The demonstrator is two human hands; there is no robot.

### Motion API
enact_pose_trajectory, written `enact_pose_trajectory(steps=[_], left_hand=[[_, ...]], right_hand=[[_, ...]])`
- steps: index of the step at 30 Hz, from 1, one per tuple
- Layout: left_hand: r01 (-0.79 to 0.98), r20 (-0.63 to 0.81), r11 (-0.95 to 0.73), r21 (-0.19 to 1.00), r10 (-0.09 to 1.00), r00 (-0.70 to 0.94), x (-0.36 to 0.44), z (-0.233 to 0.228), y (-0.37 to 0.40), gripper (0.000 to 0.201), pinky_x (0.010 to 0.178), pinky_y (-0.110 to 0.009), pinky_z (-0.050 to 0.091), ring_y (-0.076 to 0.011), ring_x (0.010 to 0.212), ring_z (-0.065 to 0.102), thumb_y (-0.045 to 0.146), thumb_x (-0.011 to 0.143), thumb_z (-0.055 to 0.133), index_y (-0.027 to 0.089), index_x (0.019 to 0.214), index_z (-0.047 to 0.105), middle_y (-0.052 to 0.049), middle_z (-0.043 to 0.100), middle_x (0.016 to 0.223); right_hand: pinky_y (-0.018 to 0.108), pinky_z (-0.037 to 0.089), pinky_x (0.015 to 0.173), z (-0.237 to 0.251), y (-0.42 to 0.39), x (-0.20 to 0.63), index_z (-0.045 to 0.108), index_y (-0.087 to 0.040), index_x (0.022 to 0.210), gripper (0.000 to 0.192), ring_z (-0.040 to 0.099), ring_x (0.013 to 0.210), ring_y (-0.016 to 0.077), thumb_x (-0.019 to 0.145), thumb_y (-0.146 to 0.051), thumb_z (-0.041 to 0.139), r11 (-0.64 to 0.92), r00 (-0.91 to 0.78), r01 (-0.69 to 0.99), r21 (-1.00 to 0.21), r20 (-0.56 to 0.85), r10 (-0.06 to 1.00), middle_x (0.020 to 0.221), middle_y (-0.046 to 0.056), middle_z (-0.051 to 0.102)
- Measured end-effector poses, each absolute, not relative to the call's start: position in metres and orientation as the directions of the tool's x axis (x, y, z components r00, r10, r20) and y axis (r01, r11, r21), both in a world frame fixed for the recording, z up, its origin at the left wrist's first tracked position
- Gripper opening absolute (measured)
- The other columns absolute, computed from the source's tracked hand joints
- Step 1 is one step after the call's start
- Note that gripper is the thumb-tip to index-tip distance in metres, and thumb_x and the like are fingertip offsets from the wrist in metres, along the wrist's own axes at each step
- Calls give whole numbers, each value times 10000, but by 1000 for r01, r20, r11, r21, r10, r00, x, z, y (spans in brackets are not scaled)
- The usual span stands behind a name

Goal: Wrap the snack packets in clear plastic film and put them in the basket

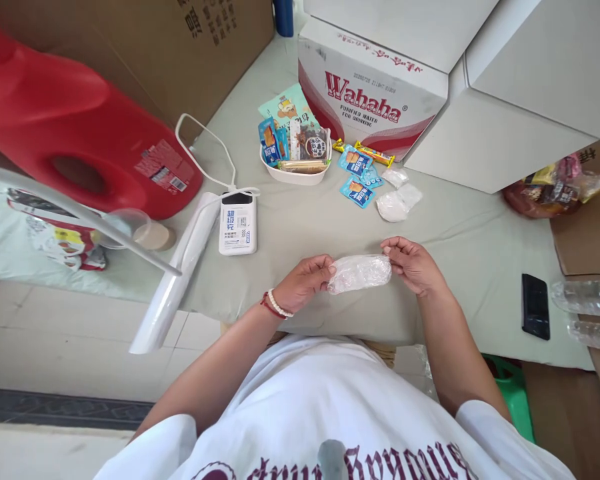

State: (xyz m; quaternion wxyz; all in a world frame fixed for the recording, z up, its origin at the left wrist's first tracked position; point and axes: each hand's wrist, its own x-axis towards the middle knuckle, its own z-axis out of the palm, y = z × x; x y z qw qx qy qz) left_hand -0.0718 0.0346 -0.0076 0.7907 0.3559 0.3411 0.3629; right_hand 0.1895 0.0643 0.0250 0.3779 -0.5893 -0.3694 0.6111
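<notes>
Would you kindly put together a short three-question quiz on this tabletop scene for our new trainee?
1. True or false: both hands grip the clear plastic bag, one at each end.
2. Which thing lies on the cloth nearest the right hand? A) black phone B) red jug C) white dish of snacks
3. Fill in: the printed name on the carton behind the snack packets is ____.

Key
1. True: the left hand pinches one end and the right hand the other.
2. A.
3. Wahaha.
</notes>
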Motion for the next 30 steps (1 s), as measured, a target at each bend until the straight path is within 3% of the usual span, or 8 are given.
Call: enact_pose_trajectory(steps=[5,9,11,14,17,20,26,30], left_hand=[[-367,-254,407,836,882,397,-71,-15,27,480,619,-236,422,-99,647,452,583,790,791,192,735,518,38,480,723],[-114,6,16,993,981,194,-71,-16,23,389,710,-283,457,-141,753,533,510,937,653,198,741,529,-9,575,801],[132,208,-226,965,969,134,-69,-15,20,312,784,-305,478,-162,855,586,406,980,607,200,751,558,-45,641,907],[370,397,-460,807,887,237,-65,-17,14,262,830,-325,498,-171,921,632,292,1010,535,204,771,597,-78,695,1058],[456,439,-574,680,817,374,-61,-23,6,273,880,-370,497,-197,960,658,286,1012,510,211,772,617,-88,723,1106],[419,383,-539,731,832,401,-60,-22,0,252,903,-397,496,-227,986,669,418,976,585,220,826,625,-95,733,1083],[238,9,-29,971,996,84,-45,-5,18,320,772,-310,495,-175,844,615,486,1006,476,210,905,602,-46,668,905],[91,-99,81,993,972,215,-32,-5,33,297,703,-280,434,-145,737,545,486,908,612,193,861,612,3,616,790]], right_hand=[[251,386,536,17,51,188,705,-210,937,342,426,575,101,796,-517,761,-227,41,187,-956,-223,974,677,-33,531],[270,454,610,26,34,183,721,-216,915,377,533,713,143,866,-589,690,-78,167,440,-894,-4,986,850,36,627],[253,405,521,31,27,171,703,-208,870,477,506,656,135,881,-680,632,-183,193,328,-927,-124,973,817,43,621],[230,292,409,31,24,146,683,-205,881,571,457,572,114,832,-771,624,-425,13,-8,-905,-425,905,805,41,633],[216,343,433,23,27,128,662,-206,839,504,468,577,102,700,-664,819,-426,-47,-156,-891,-424,905,741,0,607],[233,402,489,14,30,122,654,-201,793,436,450,533,92,687,-571,856,-361,-22,-121,-925,-361,932,615,-45,528],[263,438,561,14,23,127,617,-212,820,383,500,566,107,828,-578,728,-250,-118,52,-967,-254,960,671,-39,544],[268,436,593,17,17,131,604,-219,845,339,503,602,118,899,-550,658,-169,-189,145,-975,-195,963,681,-37,527]])
